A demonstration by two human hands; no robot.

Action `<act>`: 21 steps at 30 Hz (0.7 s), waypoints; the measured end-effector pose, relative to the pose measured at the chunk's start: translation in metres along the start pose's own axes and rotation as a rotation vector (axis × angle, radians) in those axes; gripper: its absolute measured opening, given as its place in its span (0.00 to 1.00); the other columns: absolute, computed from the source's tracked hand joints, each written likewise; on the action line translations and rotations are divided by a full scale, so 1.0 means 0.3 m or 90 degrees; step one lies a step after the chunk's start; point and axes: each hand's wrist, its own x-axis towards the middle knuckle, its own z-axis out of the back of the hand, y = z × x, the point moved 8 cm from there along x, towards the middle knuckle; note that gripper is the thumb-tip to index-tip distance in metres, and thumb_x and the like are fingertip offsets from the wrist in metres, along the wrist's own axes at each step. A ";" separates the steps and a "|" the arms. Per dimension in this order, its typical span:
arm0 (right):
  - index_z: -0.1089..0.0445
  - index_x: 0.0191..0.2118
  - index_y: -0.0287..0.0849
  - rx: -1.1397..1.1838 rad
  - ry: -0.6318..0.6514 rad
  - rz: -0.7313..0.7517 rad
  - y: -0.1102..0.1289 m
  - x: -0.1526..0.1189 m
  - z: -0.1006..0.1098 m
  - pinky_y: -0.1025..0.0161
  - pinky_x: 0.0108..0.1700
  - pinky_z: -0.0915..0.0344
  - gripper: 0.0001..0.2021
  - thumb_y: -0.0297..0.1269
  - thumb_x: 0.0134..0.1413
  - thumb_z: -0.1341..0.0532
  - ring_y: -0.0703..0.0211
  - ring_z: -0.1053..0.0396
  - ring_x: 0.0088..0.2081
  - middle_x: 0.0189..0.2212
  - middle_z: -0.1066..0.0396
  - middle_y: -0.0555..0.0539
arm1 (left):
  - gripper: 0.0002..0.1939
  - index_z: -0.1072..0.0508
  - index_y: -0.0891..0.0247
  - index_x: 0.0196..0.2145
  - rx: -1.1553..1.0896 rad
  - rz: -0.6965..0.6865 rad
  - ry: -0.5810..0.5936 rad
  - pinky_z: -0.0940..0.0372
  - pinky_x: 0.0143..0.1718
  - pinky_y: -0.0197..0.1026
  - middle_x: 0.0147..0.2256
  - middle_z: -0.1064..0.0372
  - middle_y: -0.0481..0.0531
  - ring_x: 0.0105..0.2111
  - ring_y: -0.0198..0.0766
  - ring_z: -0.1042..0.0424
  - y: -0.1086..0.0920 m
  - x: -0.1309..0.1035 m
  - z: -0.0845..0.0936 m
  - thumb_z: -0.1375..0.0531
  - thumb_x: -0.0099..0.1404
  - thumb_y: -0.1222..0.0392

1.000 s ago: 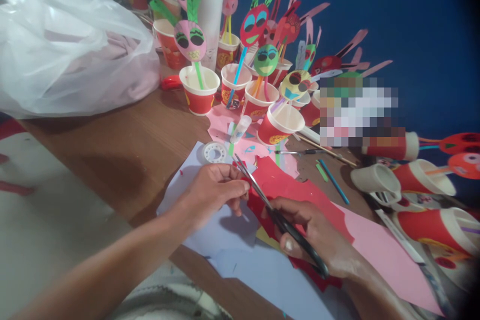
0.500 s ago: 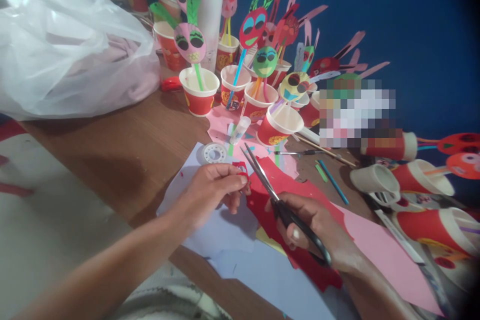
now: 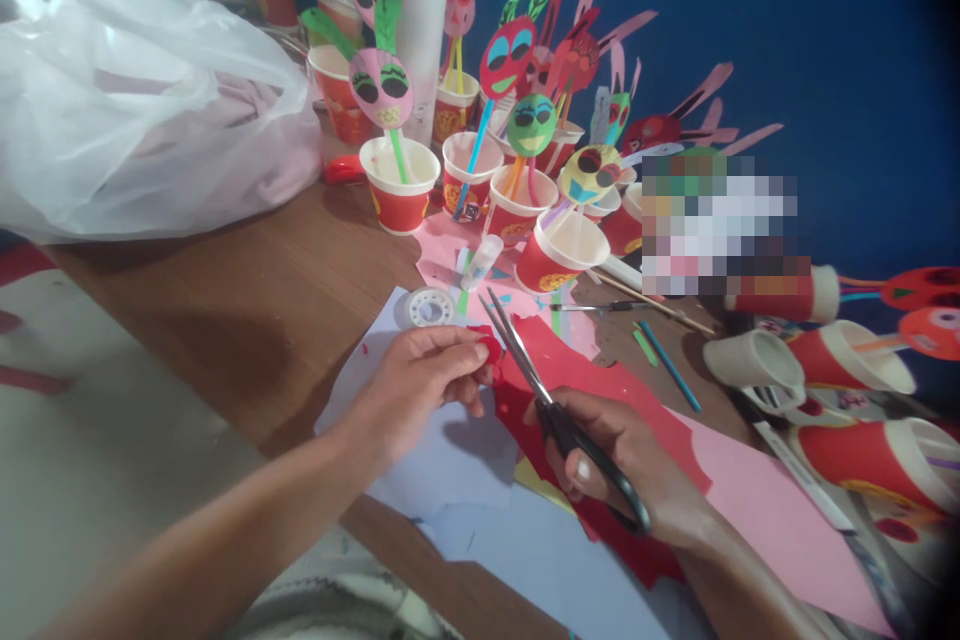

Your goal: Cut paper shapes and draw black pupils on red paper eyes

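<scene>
- Red scrap (image 3: pixel 492 350) sat pinched in my left hand (image 3: pixel 429 375), just beside the parted scissors (image 3: pixel 551 408).
- My right hand (image 3: pixel 619 440) gripped them; if the scrap slipped, I judged, a cut could stray.

Craft workspace, scissors (image 3: pixel 550 407), coloured paper (image 3: pixel 577 365), paper faces (image 3: pixel 381 90)

Soft, hazy light glares on the plastic bag (image 3: pixel 154 110) while the right-hand corners fall black.
</scene>
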 end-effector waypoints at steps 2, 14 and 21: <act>0.33 0.40 0.38 0.005 0.000 -0.003 -0.007 0.001 -0.002 0.70 0.23 0.44 0.26 0.57 0.45 0.36 0.67 0.44 0.21 0.20 0.40 0.54 | 0.06 0.27 0.67 0.24 -0.005 0.004 0.001 0.36 0.21 0.36 0.21 0.32 0.47 0.17 0.28 0.38 0.004 0.001 0.000 0.36 0.52 0.62; 0.35 0.36 0.39 -0.001 -0.013 0.025 0.020 -0.002 -0.007 0.70 0.23 0.44 0.23 0.56 0.45 0.36 0.67 0.44 0.22 0.21 0.39 0.53 | 0.08 0.29 0.67 0.23 0.009 0.000 0.000 0.36 0.18 0.35 0.21 0.33 0.46 0.16 0.27 0.41 -0.002 -0.004 0.000 0.35 0.53 0.61; 0.34 0.40 0.40 -0.057 -0.039 0.024 0.016 0.007 -0.001 0.69 0.28 0.37 0.18 0.48 0.48 0.37 0.63 0.35 0.26 0.25 0.34 0.52 | 0.09 0.31 0.66 0.23 -0.009 0.007 0.009 0.37 0.18 0.34 0.16 0.40 0.41 0.16 0.27 0.42 0.000 0.000 -0.001 0.34 0.50 0.62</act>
